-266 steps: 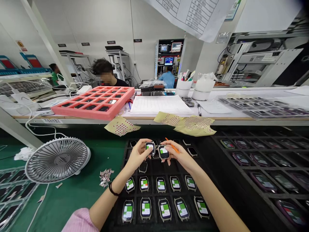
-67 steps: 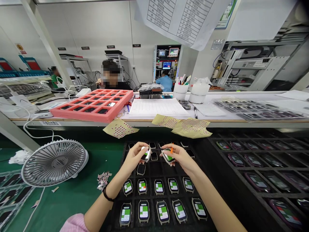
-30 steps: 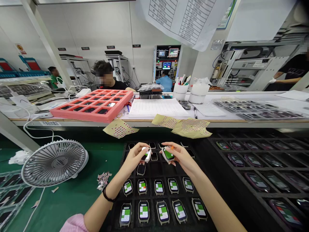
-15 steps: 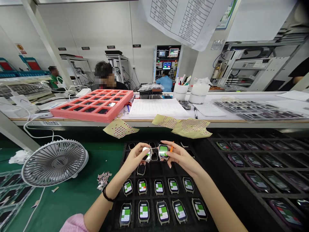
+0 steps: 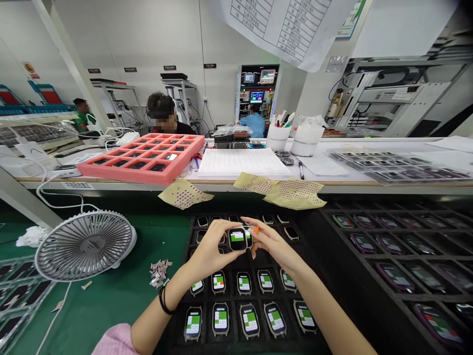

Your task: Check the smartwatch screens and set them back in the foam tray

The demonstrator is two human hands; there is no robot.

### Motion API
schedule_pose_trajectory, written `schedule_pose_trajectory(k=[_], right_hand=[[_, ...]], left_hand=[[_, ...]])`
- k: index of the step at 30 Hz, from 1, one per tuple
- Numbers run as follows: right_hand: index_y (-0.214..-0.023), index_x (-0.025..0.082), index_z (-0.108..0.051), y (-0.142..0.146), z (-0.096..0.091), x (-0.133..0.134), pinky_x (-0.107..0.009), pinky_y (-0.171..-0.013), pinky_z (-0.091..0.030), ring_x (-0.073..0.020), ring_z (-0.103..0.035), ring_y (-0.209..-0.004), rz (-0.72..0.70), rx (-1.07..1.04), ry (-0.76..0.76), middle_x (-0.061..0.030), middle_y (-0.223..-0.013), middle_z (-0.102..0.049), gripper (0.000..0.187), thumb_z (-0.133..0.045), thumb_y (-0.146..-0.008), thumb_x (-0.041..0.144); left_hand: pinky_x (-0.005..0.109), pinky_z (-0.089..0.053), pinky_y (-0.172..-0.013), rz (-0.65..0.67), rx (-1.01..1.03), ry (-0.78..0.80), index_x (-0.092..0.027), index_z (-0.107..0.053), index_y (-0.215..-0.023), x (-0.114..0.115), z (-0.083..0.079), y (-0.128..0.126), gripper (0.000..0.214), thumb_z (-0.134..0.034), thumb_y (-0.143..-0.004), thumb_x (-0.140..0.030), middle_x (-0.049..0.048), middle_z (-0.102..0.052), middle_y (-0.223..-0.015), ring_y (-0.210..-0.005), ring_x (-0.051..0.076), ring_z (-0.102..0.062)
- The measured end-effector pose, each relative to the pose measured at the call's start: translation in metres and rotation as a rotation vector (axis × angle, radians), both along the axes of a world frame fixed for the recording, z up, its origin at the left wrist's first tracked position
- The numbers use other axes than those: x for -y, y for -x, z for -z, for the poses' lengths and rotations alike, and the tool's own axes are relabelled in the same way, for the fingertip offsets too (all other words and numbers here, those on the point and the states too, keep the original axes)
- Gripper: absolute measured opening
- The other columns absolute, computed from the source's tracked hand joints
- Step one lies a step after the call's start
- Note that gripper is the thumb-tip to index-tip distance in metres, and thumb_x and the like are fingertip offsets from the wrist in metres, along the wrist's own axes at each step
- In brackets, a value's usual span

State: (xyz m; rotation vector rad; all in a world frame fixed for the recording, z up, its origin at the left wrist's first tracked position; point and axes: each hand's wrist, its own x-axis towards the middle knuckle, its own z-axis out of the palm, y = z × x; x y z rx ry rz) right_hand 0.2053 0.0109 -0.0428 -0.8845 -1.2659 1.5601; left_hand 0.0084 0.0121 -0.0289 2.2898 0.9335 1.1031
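Far left, the white desk fan (image 5: pixel 85 245) stands on the green mat (image 5: pixel 111 308), and a small heap of metal clips (image 5: pixel 160 272) lies between it and my left forearm. My pink sleeve (image 5: pixel 114 341) shows at the bottom edge, and a black bracelet (image 5: pixel 162 301) sits on my left wrist.

My left hand (image 5: pixel 210 246) is clamped on a smartwatch (image 5: pixel 237 239), its lit green-and-white screen facing up, held above the black compartment tray (image 5: pixel 310 246). My right hand (image 5: pixel 271 244) is close against the left, fingertips almost meeting, and pinches an orange stick (image 5: pixel 254 229). A second smartwatch (image 5: pixel 249 238) sits just behind the first, mostly hidden, so I can't tell exactly how it's held. Below my hands, rows of lit watches (image 5: pixel 244 283) lie in the tray's compartments. Further right, a separate black tray (image 5: pixel 391 261) holds more watches, each in its own compartment.
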Motion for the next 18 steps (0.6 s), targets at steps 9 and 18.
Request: schedule_pose_trajectory(k=[9, 18], right_hand=[[-0.136, 0.024, -0.044, 0.010, 0.007, 0.011, -0.028, -0.058, -0.052, -0.0094, -0.055, -0.058, 0.022, 0.289, -0.113, -0.0019, -0.094, -0.061, 0.056, -0.059, -0.082, 0.033], [-0.116, 0.024, -0.063, 0.005, -0.008, 0.010, -0.033, -0.083, -0.052, -0.0181, -0.062, -0.094, -0.121, -0.002, 0.030, -0.0045, -0.101, -0.067, 0.048, -0.076, -0.071, 0.032]], left_hand=[[0.042, -0.045, -0.090, -0.013, -0.292, -0.219, -0.021, -0.051, -0.121, -0.013, 0.023, -0.003, 0.048, -0.062, -0.075, -0.009, 0.0089, -0.062, -0.121, -0.110, 0.025, -0.056], [0.042, -0.046, -0.091, 0.068, 0.017, -0.286, -0.021, -0.057, -0.114, -0.005, 0.005, -0.003, 0.046, -0.070, -0.071, -0.017, 0.0081, -0.067, -0.110, -0.103, 0.025, -0.057]])
